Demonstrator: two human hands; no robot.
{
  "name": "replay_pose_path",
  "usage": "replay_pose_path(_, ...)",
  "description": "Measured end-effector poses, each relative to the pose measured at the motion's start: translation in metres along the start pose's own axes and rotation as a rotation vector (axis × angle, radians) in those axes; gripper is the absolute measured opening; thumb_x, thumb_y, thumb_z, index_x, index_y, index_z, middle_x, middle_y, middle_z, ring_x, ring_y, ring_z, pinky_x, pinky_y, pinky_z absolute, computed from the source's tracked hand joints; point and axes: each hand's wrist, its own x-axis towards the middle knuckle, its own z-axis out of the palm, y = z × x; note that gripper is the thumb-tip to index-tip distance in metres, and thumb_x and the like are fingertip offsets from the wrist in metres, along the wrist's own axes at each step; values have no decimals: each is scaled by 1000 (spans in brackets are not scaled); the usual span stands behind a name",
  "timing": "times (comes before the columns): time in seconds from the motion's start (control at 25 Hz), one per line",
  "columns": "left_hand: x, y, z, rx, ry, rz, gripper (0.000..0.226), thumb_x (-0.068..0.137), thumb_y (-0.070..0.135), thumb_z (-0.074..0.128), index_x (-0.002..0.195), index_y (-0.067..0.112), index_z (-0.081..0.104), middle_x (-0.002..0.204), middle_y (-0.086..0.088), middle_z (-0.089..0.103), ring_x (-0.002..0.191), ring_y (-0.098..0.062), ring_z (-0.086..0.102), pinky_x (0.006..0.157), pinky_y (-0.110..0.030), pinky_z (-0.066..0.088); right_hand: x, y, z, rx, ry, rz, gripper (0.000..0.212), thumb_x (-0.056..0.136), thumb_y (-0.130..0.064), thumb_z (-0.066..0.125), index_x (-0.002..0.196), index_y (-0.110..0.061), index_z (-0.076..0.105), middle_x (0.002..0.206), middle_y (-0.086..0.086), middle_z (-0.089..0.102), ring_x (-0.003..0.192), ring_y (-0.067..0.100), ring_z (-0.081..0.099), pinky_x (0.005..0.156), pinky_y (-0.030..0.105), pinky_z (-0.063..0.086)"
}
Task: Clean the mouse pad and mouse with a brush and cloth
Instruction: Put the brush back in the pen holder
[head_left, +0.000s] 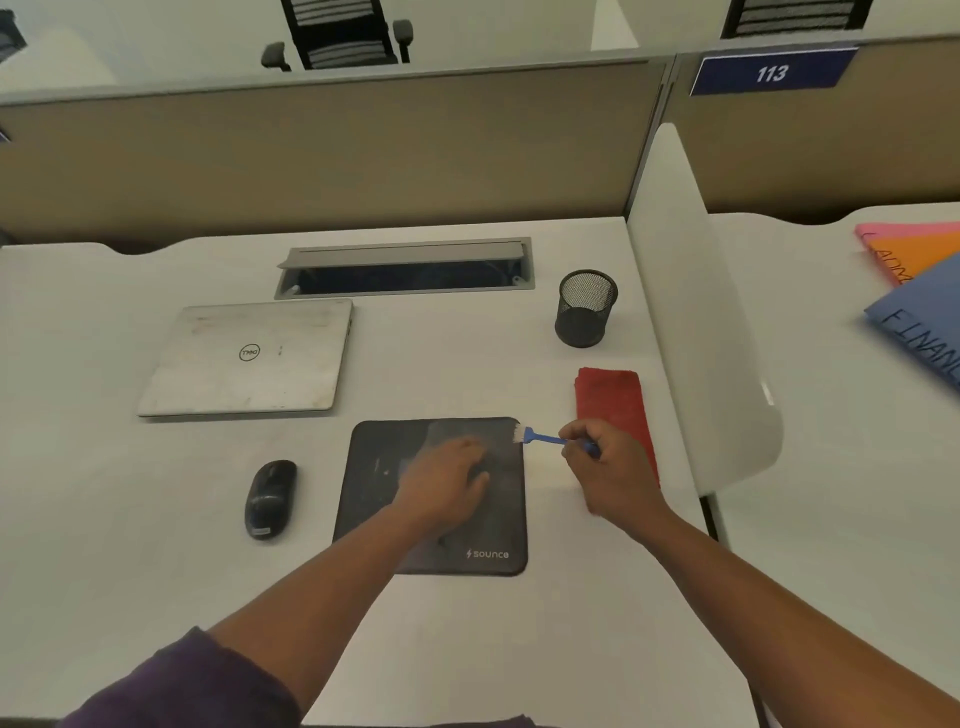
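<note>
A purple sleeve (176, 680) covers the upper left arm at the bottom edge of the view, and both bare forearms reach forward over the white desk (545, 649). The left hand (447, 486) lies palm down on the dark mouse pad (374, 483), its fingers spread flat and holding nothing. The right hand (608, 467) has its fingers curled round the handle of a small blue brush (545, 439), whose white bristles touch the pad's far right corner. The pad sits at the middle of the desk with a printed logo near its front right corner. The black mouse (270, 499) lies on the desk just to the left of the pad, apart from it. A folded red cloth (610, 400) rests to the right of the pad, partly hidden by the right hand. Farther back, a closed silver laptop (244, 358) lies at the left, and a black mesh pen cup (584, 307) stands beyond the cloth. A grey cable tray (405, 267) is set in the desk behind them.
</note>
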Motion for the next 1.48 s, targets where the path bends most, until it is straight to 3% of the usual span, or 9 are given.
replay_pose_path(0.12,8,3,3,84,-57,-23,51,96,45,48,143,26,52,159,12,35,142,-15,37,107,-42,45,9,4,-2,-3,38,1,21,95,-15,65,89,-35,62,77,-14,63,75,-2,59,58,9,47)
replay_pose_path(0.36,31,-4,-1,111,-118,15,47,98,38,49,138,15,56,158,2,40,139,-25,39,111,-39,38,31,-11,-15,-29,179,-96,15,98,-14,61,98,-27,67,80,-15,65,67,0,58,56,8,43)
replay_pose_path(0.44,46,1,-11,91,-95,36,43,98,36,49,134,13,57,153,1,44,131,-27,46,106,-39,41,51,-25,-28,-113,274,-173,19,100,-12,56,110,-16,71,92,-7,71,76,2,61,69,7,42)
replay_pose_path(0.56,74,16,-27,97,-73,93,47,99,36,49,141,14,51,158,0,38,135,-29,42,106,-41,40,87,-45,-48,-293,344,-279,26,101,-8,51,119,-7,69,110,6,73,97,20,66,85,20,45)
replay_pose_path(0.76,123,53,-47,154,-35,196,72,99,44,54,160,33,17,170,0,-4,152,-29,10,117,-47,26,136,-51,-68,-613,354,-288,31,94,2,53,119,-8,69,99,13,72,94,36,62,71,38,50)
replay_pose_path(0.92,161,73,-57,216,36,274,87,96,45,56,161,33,-1,167,-2,-19,151,-31,9,115,-50,28,166,-51,-61,-857,240,-250,25,83,0,59,101,-14,70,87,7,69,94,32,56,63,34,33)
replay_pose_path(1.16,189,76,-57,226,19,286,81,98,44,55,161,29,8,169,-2,-6,150,-35,14,116,-50,26,204,-45,-51,-987,138,-153,18,83,-7,60,92,-20,67,91,-1,68,104,27,51,79,38,28)
replay_pose_path(1.28,191,75,-58,181,5,282,80,98,43,55,161,30,7,169,-1,-5,150,-33,12,117,-50,25,207,-36,-46,-970,116,-150,16,89,-12,59,99,-23,65,107,-5,68,117,26,49,92,44,30)
replay_pose_path(1.48,175,70,-58,-56,115,239,73,97,37,58,159,26,21,168,-4,10,148,-30,18,116,-45,27,175,-19,-37,-663,354,-301,32,91,-7,61,121,-18,65,129,1,64,124,27,51,97,48,34)
